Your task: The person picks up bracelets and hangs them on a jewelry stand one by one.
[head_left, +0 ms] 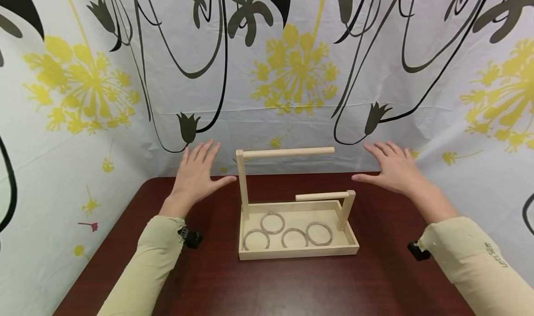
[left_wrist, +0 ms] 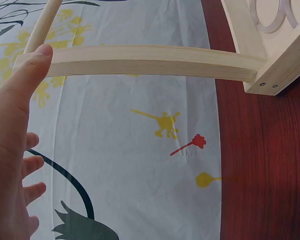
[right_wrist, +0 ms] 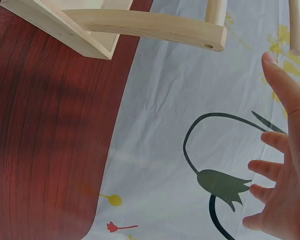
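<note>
Because the left hand (head_left: pixel 195 179) has its thumb near the tall post (head_left: pixel 243 186), a careless inward swing could knock the rack (head_left: pixel 298 252), standing toward the middle of the table's (head_left: pixel 258 290) far edge, and jostle the loose rings (head_left: pixel 319 244) (four of them) inside. Fingers on it and the right hand (head_left: pixel 394 170) are spread, pinching nothing. Lettering on the right sleeve (head_left: pixel 463 249) is too small to read surely.
</note>
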Tool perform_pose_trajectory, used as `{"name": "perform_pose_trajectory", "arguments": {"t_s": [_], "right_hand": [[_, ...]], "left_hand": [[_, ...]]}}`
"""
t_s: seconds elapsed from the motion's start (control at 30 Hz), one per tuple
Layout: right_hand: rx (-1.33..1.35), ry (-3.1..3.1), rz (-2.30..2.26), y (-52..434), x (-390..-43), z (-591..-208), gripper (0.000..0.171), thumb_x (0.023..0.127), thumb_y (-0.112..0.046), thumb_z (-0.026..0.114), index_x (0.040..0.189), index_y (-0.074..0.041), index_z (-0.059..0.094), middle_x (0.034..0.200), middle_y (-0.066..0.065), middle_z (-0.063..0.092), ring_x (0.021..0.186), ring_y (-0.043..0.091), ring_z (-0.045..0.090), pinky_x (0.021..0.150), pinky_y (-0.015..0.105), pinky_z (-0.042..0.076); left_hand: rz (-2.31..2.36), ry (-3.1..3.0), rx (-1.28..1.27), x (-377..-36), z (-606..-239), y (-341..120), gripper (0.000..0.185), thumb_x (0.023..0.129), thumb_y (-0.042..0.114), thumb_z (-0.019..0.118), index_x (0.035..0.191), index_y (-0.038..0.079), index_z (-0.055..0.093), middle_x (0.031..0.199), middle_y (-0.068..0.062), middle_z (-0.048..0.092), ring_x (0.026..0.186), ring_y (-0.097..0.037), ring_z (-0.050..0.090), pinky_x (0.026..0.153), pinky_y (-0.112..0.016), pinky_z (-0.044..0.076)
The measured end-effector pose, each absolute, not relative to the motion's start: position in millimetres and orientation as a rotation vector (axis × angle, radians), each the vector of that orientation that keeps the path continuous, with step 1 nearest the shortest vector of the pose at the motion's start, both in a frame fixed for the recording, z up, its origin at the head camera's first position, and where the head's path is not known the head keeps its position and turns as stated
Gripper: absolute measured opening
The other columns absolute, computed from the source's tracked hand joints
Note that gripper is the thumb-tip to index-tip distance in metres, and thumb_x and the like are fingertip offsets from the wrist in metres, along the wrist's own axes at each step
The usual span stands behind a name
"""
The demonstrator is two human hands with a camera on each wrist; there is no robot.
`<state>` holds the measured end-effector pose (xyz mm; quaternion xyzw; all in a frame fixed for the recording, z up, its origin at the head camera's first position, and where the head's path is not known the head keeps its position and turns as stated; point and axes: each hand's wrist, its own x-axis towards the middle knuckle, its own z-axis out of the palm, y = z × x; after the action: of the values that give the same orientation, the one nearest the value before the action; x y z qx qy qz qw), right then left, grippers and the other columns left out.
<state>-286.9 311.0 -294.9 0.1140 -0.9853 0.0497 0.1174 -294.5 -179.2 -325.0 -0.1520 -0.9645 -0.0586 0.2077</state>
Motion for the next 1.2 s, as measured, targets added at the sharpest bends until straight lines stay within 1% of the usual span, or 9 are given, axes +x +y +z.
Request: {"name": "perform_pose_trajectory", "arguments": {"t_s": [0.13,0.3,0.43,0.67,0.9,1.2], "right_hand": [[0.354,-2.868,0.142,311.7,-286.3,-295.9,0.103,0.078,-0.073,0.067,0.153,-0.009,0.038,0.155,0.027,0.034,0.144,0.052,0.023,0.111,0.08,0.016],[0.366,-2.86,0.16,312.0,-285.7,-296.5,0.101,0.078,-0.072,0.069,0.151,-0.009,0.041,0.154,0.026,0.035,0.143,0.048,0.026,0.111,0.078,0.019],[0.389,-2.859,0.148,311.7,-285.9,-297.2,0.1,0.078,-0.072,0.069,0.151,-0.008,0.042,0.154,0.027,0.036,0.142,0.049,0.028,0.11,0.078,0.022],[0.414,-2.876,0.176,311.5,-285.5,-297.6,0.1,0.08,-0.069,0.069,0.152,-0.006,0.04,0.153,0.03,0.034,0.142,0.051,0.027,0.114,0.069,0.027],[0.388,-2.919,0.217,309.5,-283.2,-298.3,0.102,0.08,-0.071,0.068,0.153,-0.006,0.037,0.156,0.03,0.03,0.143,0.052,0.026,0.111,0.072,0.03],[0.359,-2.934,0.252,306.1,-281.4,-298.8,0.102,0.08,-0.074,0.066,0.153,-0.008,0.039,0.156,0.027,0.031,0.142,0.051,0.028,0.108,0.074,0.032]], "left_hand": [[-0.166,-2.66,-0.441,-294.3,-324.5,-178.7,0.102,0.083,0.074,0.06,0.159,0.017,0.025,0.165,-0.01,0.026,0.152,-0.034,0.023,0.125,-0.061,0.014],[-0.187,-2.642,-0.468,-294.1,-324.8,-177.9,0.1,0.083,0.072,0.062,0.159,0.017,0.026,0.164,-0.01,0.028,0.151,-0.033,0.025,0.126,-0.059,0.013],[-0.195,-2.622,-0.489,-294.3,-325.8,-177.5,0.098,0.084,0.07,0.062,0.159,0.017,0.027,0.163,-0.009,0.03,0.151,-0.032,0.026,0.127,-0.058,0.014],[-0.225,-2.587,-0.534,-293.8,-326.9,-176.3,0.093,0.086,0.066,0.064,0.157,0.017,0.031,0.161,-0.009,0.034,0.149,-0.032,0.03,0.127,-0.057,0.016],[-0.234,-2.542,-0.582,-291.6,-327.5,-174.2,0.088,0.087,0.061,0.066,0.155,0.015,0.036,0.159,-0.009,0.039,0.146,-0.03,0.037,0.127,-0.054,0.02],[-0.271,-2.46,-0.652,-291.6,-328.3,-169.9,0.078,0.09,0.053,0.066,0.152,0.013,0.042,0.153,-0.008,0.047,0.141,-0.028,0.044,0.124,-0.052,0.028]]}}
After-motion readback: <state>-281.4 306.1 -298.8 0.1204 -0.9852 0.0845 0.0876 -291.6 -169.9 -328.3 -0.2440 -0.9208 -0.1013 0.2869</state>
